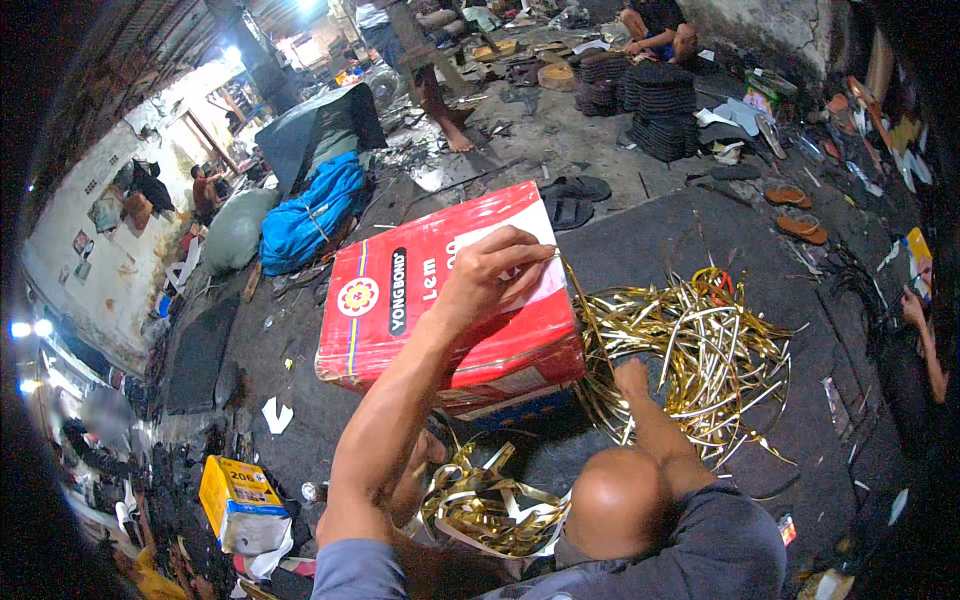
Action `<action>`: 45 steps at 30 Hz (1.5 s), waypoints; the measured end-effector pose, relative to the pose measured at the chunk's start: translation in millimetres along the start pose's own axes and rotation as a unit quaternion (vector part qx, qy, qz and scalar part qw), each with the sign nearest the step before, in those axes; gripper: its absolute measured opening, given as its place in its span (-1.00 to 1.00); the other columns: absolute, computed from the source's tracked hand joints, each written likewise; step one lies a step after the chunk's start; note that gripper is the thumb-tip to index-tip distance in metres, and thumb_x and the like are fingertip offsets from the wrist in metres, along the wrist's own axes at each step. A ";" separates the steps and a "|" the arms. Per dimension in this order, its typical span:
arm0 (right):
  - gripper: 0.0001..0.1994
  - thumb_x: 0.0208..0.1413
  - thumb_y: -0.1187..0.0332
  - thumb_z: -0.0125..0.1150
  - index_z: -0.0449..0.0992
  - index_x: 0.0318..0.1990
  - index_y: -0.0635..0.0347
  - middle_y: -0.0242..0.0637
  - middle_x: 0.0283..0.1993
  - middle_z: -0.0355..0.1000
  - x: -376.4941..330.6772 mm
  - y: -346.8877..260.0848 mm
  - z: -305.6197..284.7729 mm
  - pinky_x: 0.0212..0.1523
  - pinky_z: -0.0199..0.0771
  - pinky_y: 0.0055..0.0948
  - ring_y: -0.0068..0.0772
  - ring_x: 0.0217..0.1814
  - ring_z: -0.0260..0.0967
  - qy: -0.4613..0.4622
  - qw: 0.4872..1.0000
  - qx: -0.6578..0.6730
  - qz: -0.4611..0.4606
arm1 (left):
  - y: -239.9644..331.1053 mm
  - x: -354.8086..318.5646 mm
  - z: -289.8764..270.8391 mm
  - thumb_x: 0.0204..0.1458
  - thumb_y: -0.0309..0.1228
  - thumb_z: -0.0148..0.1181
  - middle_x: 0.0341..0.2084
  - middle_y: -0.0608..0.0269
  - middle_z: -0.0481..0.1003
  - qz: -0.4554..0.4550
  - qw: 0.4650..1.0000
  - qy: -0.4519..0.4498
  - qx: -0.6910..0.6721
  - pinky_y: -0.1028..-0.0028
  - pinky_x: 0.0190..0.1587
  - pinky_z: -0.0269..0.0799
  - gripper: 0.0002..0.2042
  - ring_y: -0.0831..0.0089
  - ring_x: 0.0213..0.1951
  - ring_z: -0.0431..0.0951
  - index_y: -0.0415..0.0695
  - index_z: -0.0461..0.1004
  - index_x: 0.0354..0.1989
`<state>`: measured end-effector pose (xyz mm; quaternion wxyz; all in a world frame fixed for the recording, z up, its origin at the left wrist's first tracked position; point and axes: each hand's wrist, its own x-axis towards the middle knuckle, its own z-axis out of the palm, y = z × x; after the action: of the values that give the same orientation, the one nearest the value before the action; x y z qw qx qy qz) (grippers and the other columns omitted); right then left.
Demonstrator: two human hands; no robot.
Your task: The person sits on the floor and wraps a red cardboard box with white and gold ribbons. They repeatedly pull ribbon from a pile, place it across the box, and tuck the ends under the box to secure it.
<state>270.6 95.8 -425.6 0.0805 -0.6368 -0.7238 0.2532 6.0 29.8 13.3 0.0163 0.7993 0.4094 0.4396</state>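
My left hand (505, 268) is raised over a large red carton (450, 345), thumb and fingers pinched on the end of a thin gold strip (590, 318). The strip runs taut down to my right hand (631, 380), whose fingers are closed around it beside the carton's right side. Just right of that hand lies a big tangled heap of shiny gold and silver strips (715, 365) on a dark mat. A smaller bundle of gold strips (490, 505) rests between my legs, near my bent knee (620, 500).
A yellow and blue box (242, 500) stands at the lower left. Behind the carton lie a blue bundle (315, 212) and dark slippers (572, 202). Orange sandals (800, 213) and stacked black pieces (662, 105) are at the far right. Other people sit farther off.
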 end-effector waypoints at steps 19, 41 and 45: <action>-0.74 0.14 0.24 0.21 0.67 -0.36 0.26 0.03 -0.40 0.55 4.3 67.8 -22.3 -0.21 0.55 0.10 0.12 -0.25 0.58 0.093 0.966 -0.213 -0.113 | -9.8 3.3 9.3 0.23 -0.22 0.19 -0.01 0.03 0.58 0.062 0.993 -0.080 0.068 0.13 0.16 0.36 -0.65 0.02 0.10 0.46 -0.19 0.61 0.04; -0.65 0.37 0.11 0.21 0.53 -0.09 0.29 -0.24 -0.26 0.53 -111.7 94.2 -190.1 -0.11 0.44 -0.26 -0.32 -0.23 0.44 0.348 0.880 0.297 0.130 | -11.7 -432.8 116.6 0.02 -0.46 0.23 0.13 -0.27 0.48 -0.494 0.801 -0.042 0.336 0.08 0.22 0.43 -0.60 -0.04 0.14 0.51 -0.30 0.56 0.08; -0.75 0.36 0.20 0.25 0.51 -0.16 0.24 -0.30 -0.34 0.48 -158.0 142.7 -187.4 -0.25 0.40 -0.34 -0.45 -0.32 0.39 0.304 0.892 0.307 0.133 | -14.3 -446.5 105.9 0.07 -0.51 0.20 0.31 -0.18 0.34 -0.529 0.799 -0.170 0.231 0.06 0.28 0.39 -0.50 -0.07 0.27 0.40 -0.25 0.43 0.26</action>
<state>506.4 1.8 -299.0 0.4540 -0.7165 -0.4584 0.2654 -51.6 -223.9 -365.0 0.1306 0.5002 0.8486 0.1122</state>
